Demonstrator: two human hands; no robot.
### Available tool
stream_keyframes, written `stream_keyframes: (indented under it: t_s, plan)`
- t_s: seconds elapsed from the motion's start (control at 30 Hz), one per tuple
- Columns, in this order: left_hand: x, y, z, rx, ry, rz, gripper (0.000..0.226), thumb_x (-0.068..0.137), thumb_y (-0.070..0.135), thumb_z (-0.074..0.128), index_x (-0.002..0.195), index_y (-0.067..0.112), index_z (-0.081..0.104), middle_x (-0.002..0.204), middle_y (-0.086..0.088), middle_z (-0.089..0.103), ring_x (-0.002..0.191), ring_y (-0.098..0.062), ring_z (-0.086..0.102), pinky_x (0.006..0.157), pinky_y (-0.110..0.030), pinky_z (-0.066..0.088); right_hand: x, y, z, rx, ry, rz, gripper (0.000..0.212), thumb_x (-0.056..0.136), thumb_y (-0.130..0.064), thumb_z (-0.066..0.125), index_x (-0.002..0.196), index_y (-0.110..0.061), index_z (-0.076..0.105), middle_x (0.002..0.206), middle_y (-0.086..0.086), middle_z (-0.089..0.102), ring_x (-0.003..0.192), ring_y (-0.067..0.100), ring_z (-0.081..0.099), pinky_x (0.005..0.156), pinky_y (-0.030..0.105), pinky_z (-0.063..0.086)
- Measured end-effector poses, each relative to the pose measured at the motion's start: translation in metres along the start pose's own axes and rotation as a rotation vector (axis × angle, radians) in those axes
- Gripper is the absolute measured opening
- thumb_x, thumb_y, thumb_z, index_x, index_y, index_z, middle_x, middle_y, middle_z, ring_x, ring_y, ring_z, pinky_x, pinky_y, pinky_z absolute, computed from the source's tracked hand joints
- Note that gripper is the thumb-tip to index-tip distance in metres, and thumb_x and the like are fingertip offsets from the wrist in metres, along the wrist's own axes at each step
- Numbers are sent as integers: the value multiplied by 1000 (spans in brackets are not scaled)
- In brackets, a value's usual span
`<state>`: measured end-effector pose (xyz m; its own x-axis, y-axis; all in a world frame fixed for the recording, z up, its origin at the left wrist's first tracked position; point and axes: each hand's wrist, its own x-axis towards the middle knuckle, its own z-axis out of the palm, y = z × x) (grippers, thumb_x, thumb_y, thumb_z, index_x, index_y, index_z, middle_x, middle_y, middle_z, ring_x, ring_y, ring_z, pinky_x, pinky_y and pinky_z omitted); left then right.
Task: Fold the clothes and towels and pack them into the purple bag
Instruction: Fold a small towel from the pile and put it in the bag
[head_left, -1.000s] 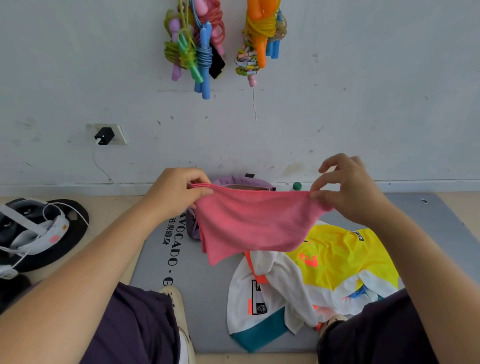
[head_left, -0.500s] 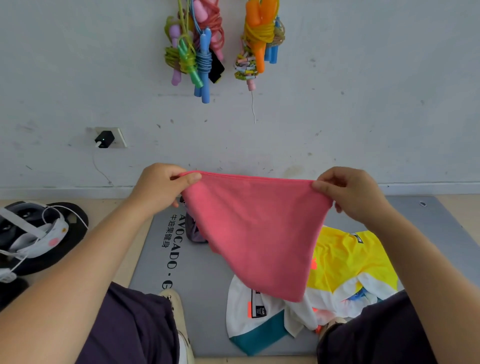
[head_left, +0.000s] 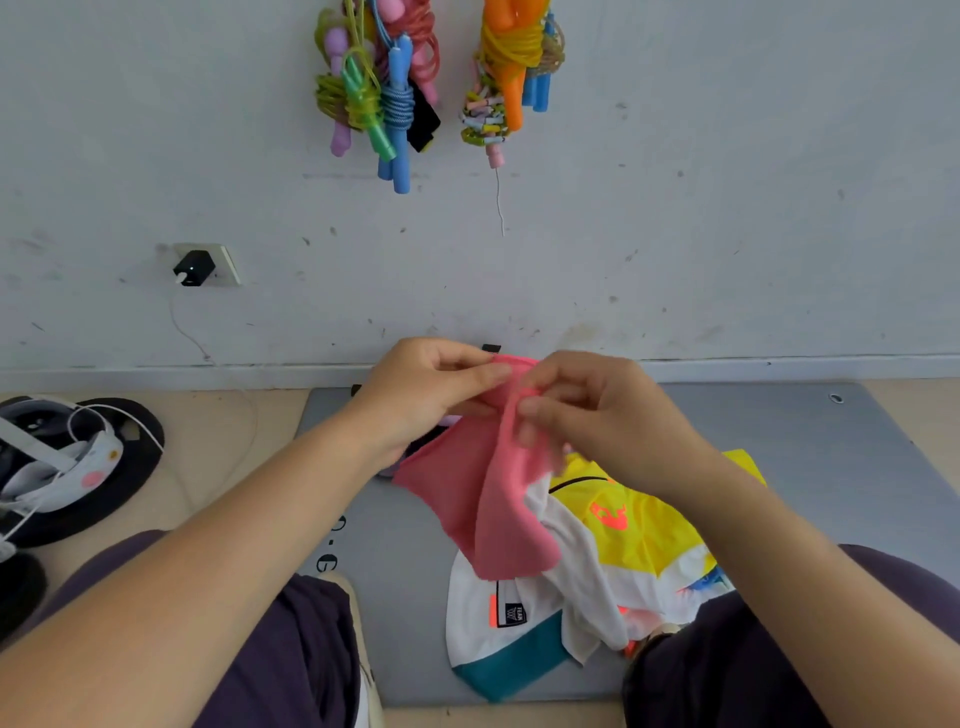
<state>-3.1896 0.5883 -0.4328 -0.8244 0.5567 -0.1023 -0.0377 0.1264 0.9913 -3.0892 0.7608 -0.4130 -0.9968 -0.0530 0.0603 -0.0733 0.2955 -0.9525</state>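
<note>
Above the far edge of the grey mat (head_left: 779, 441), both hands meet at the top of the pink towel (head_left: 483, 499). Left hand (head_left: 421, 400): fingers together, pinched on the upper hem. Right hand (head_left: 597, 415): fingers also closed on the cloth just beside the left; the two top corners appear brought together. Towel hangs free in two uneven flaps over the yellow-and-white jersey (head_left: 623, 535), which lies crumpled on the mat toward the near edge. Purple bag: only a sliver shows behind the left hand; cannot tell whether it is open.

Risks, judged:
- Flaps hang at different lengths, so the fold could set skewed if the lower corners are not matched.
- Hand-over of corners: one could slip from the pinch and the fold drop open.
- Hanging end could drag the jersey when lowered.

Writing: mat print mostly covered, only "G" and a stroke legible. Jersey patch reads roughly "TEAM", too small to confirm.
</note>
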Motion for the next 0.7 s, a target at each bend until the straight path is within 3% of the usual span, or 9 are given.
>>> stream_keyframes:
  t_s: [0.1, 0.23, 0.3, 0.37, 0.43, 0.5, 0.6, 0.7]
  plan:
    - [-3, 6, 8, -104, -68, 19, 17, 84, 25, 71, 94, 14, 79, 96, -13, 76, 86, -23, 74, 76, -31, 59, 0, -2, 1, -286, 264, -171, 16, 83, -14, 75, 79, -29, 73, 64, 1, 63, 55, 8, 49, 55, 19, 38]
    - [-6, 12, 15, -170, -151, 13, 36, 79, 36, 69, 102, 10, 77, 100, -14, 75, 89, -22, 73, 75, -27, 56, 0, -3, -3, -468, 414, -294, 10, 77, -17, 80, 75, -15, 70, 74, -2, 53, 67, 8, 49, 61, 13, 35]
    - [-8, 13, 15, -132, -182, 40, 34, 77, 37, 74, 101, 13, 77, 102, -11, 75, 93, -20, 72, 80, -29, 57, -1, -3, -5, -496, 457, -309, 14, 77, -20, 81, 73, -15, 68, 80, -4, 49, 70, 5, 49, 63, 10, 35]
    - [-9, 13, 15, -25, -170, 85, 28, 73, 34, 81, 97, 18, 77, 99, -4, 76, 93, -15, 71, 83, -30, 57, -2, -2, -9, -514, 456, -316, 21, 78, -30, 79, 71, -14, 68, 85, -3, 50, 77, 4, 50, 66, 11, 36]
    - [-10, 14, 14, 33, -148, 121, 24, 69, 33, 84, 91, 23, 78, 91, 2, 76, 86, -8, 70, 74, -25, 57, -1, 0, -19, -582, 332, -237, 36, 77, -50, 70, 73, -14, 72, 93, 0, 55, 88, 13, 52, 76, 22, 41]
    - [-8, 16, 7, -55, -113, 136, 21, 65, 33, 83, 84, 26, 78, 81, 7, 73, 74, -5, 68, 63, -20, 55, -1, 2, -36, -736, 172, -77, 49, 72, -63, 60, 84, -18, 74, 104, 1, 56, 100, 19, 50, 89, 34, 41]
    - [-2, 19, -15, -41, 29, 222, 10, 71, 26, 79, 81, 25, 76, 76, 10, 70, 69, -6, 63, 65, -21, 55, -1, 7, -59, -817, 136, -57, 31, 82, -40, 69, 94, -12, 73, 105, 6, 61, 101, 26, 57, 91, 40, 44]
    - [4, 14, -26, 449, 178, 339, 15, 84, 15, 75, 82, 29, 69, 78, 13, 71, 76, -2, 65, 82, -28, 54, -2, 7, -62, -662, 141, -141, 11, 86, -21, 71, 88, -11, 74, 99, 0, 68, 91, 13, 61, 85, 30, 47]
